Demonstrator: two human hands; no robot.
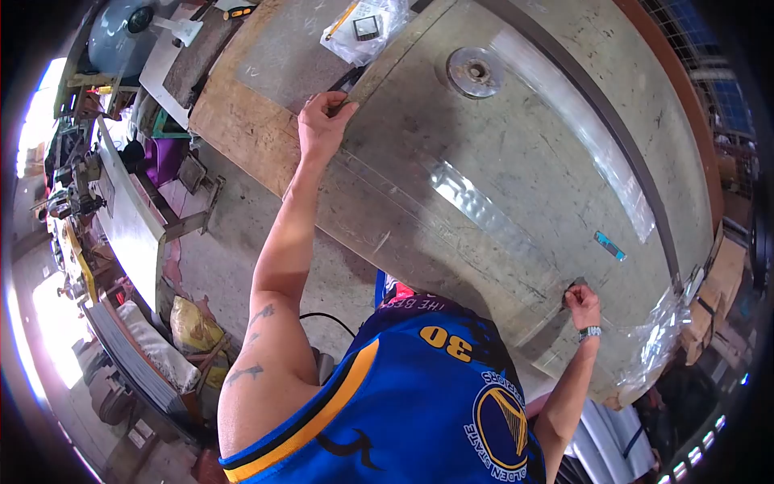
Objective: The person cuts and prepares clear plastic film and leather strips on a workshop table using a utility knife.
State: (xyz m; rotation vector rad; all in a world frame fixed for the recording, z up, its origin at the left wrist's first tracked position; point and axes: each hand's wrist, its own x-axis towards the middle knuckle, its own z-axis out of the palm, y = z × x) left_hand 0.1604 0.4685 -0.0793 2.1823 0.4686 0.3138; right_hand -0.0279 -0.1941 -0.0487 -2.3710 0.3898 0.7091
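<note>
My left hand (321,123) is at the left side of the worktable (403,113), thumb and fingers pinched together beside a dark, narrow piece (349,81). Toward the near right edge, my right hand (582,308) pinches at a small dark bit (576,284) close over the tabletop. What either hand grips I cannot tell. Between the hands, a shiny clear strip (476,198) catches the light, and faint straight lines run along the table's near side. A teal-and-black small item (609,246) lies beyond my right hand.
A round metal disc (476,73) rests on the table near a long curved clear strip (580,121) and a dark curved band (601,113). A plastic bag (365,31) lies at the far left. Crumpled clear film (657,343) and cardboard (716,302) are at the right.
</note>
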